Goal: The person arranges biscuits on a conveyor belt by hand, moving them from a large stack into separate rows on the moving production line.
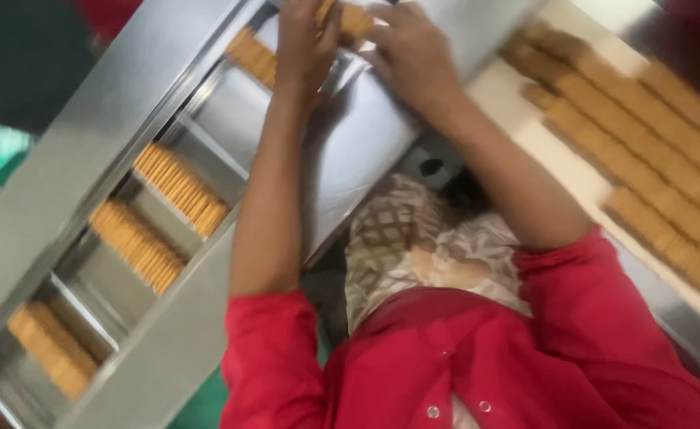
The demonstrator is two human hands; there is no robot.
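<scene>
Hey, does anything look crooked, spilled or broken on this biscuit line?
Nothing stands out. The biscuit stacks sit in their compartments of the steel channel, and the rows on the right lie orderly. Both hands grip one stack. Blur hides small breakage.

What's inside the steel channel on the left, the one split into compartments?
Stacks of tan biscuits stand on edge in the steel channel. The left hand and right hand cover its top end, holding a stack.
</scene>
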